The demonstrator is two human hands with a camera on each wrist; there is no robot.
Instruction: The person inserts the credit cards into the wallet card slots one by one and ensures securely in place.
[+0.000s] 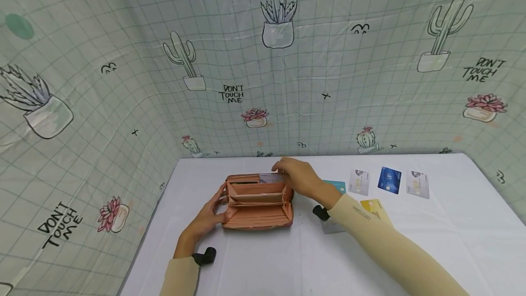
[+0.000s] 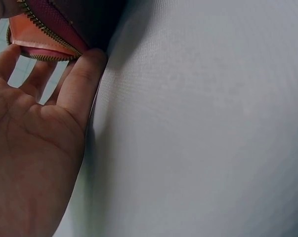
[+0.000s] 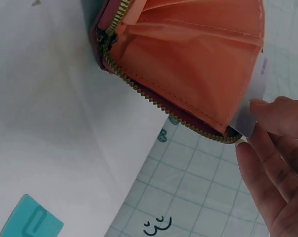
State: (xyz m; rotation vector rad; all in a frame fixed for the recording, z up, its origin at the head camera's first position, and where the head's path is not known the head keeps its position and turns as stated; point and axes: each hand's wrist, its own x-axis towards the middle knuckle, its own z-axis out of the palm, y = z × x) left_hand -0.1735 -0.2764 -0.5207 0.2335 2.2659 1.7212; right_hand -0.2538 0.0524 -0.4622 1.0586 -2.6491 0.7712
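Note:
An unzipped orange wallet [image 1: 259, 221] stands spread on the white table, its pleated compartments facing up. My left hand [image 1: 207, 217] grips its left side; the left wrist view has the fingers against the brass zipper [image 2: 42, 58] edge. At the wallet's back right, my right hand [image 1: 302, 178] pinches a pale grey card [image 3: 256, 94] between thumb and fingers. Part of that card shows along the back row of slots, its lower portion hidden by the orange lining. A dark slit beside it is too small to make out.
Right of the wallet lie a teal card [image 1: 336, 186], a silver card [image 1: 359, 182], a blue card [image 1: 389, 180] and another silver card [image 1: 417, 184]. A yellow card [image 1: 377, 206] and a grey card [image 1: 332, 228] are partly under my right forearm. A patterned cloth [image 1: 320, 72] rises behind.

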